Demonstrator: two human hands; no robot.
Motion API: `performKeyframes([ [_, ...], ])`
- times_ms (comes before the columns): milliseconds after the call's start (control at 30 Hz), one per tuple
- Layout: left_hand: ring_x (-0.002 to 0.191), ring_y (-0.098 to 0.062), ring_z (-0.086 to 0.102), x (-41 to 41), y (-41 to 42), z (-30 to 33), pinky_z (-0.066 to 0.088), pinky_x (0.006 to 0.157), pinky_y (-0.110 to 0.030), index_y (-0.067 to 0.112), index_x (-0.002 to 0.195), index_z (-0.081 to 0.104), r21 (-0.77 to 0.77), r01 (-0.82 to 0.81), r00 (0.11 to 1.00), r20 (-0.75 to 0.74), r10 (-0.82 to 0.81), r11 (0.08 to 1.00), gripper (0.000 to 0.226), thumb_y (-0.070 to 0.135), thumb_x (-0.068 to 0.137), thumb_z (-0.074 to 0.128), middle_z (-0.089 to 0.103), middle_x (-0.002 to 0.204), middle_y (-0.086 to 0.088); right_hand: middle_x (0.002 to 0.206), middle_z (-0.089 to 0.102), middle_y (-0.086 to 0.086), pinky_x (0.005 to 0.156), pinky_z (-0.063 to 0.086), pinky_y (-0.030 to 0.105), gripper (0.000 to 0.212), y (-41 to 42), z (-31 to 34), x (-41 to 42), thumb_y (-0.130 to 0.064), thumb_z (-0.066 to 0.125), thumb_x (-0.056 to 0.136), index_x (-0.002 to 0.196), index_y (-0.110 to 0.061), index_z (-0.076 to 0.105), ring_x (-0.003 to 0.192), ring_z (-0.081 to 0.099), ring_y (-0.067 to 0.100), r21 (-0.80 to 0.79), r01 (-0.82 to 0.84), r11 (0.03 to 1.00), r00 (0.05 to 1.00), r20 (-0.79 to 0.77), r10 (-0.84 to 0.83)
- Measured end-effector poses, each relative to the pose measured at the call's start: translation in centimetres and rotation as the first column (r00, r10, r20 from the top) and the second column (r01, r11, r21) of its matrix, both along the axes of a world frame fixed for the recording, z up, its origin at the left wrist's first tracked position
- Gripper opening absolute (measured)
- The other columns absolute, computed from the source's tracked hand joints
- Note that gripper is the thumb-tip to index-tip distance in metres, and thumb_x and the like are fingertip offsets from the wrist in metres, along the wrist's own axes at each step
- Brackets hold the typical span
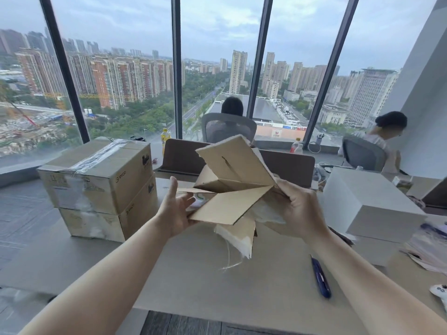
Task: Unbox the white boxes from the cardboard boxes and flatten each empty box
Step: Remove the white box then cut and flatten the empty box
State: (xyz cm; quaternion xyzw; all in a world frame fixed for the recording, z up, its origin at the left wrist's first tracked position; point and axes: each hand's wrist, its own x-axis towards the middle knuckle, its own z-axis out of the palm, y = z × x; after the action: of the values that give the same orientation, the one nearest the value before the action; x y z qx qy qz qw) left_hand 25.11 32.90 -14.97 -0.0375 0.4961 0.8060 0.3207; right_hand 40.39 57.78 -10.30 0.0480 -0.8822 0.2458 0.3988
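Note:
I hold an empty, partly collapsed cardboard box (232, 182) in the air above the table, its flaps splayed and torn tape hanging below. My left hand (175, 210) supports its lower left flap with straight, spread fingers. My right hand (301, 209) grips the box's right edge with curled fingers. Two sealed cardboard boxes are stacked at the left: the upper box (101, 175) is taped and sits on the lower box (106, 221). A white box (370, 201) sits on the table at the right.
A blue box cutter (320, 278) lies on the grey table (217, 286) near my right forearm. Papers and a white controller (440, 293) are at the right edge. Brown desk dividers (181, 155), two seated people in chairs and drink bottles are beyond, before tall windows.

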Motion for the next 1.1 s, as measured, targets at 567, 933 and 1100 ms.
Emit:
performKeyframes([
  [567, 0.059, -0.023, 0.066, -1.0, -5.3, -7.3, 0.058, 0.063, -0.031, 0.001, 0.102, 0.062, -0.359, 0.115, 0.988, 0.134, -0.071, 0.926, 0.018, 0.015, 0.092, 0.057, 0.066, 0.078, -0.012, 0.119, 0.071, -0.009, 0.075, 0.061, 0.031, 0.043, -5.0, -10.8, 3.5, 0.004, 0.061, 0.085, 0.119, -0.019, 0.073, 0.111, 0.066, 0.008, 0.348, -0.367, 0.863, 0.928, 0.198, 0.315],
  [933, 0.056, -0.027, 0.068, -1.6, -6.6, -10.8, 0.059, 0.054, -0.040, -0.004, 0.107, 0.058, -0.498, -0.010, 0.988, 0.130, 0.086, 0.867, 0.018, 0.002, 0.091, 0.051, 0.066, 0.085, -0.016, 0.138, 0.057, -0.019, 0.110, 0.034, 0.024, 0.066, -3.4, -16.4, 3.3, -0.077, 0.034, 0.089, 0.133, -0.036, 0.059, 0.131, 0.045, -0.002, -0.286, -0.066, 0.956, 0.687, 0.682, 0.251],
  [1100, 0.081, -0.032, 0.067, -2.9, -7.1, -10.1, 0.059, 0.065, -0.047, -0.005, 0.124, 0.058, -0.422, -0.001, 0.987, 0.147, 0.069, 0.907, 0.035, 0.005, 0.091, 0.052, 0.065, 0.115, -0.017, 0.154, 0.040, 0.003, 0.108, 0.036, 0.041, 0.067, 0.1, -20.0, 0.8, -0.053, 0.050, 0.097, 0.152, -0.019, 0.035, 0.137, 0.042, 0.026, -0.412, 0.569, 0.711, 0.450, 0.880, 0.150],
])
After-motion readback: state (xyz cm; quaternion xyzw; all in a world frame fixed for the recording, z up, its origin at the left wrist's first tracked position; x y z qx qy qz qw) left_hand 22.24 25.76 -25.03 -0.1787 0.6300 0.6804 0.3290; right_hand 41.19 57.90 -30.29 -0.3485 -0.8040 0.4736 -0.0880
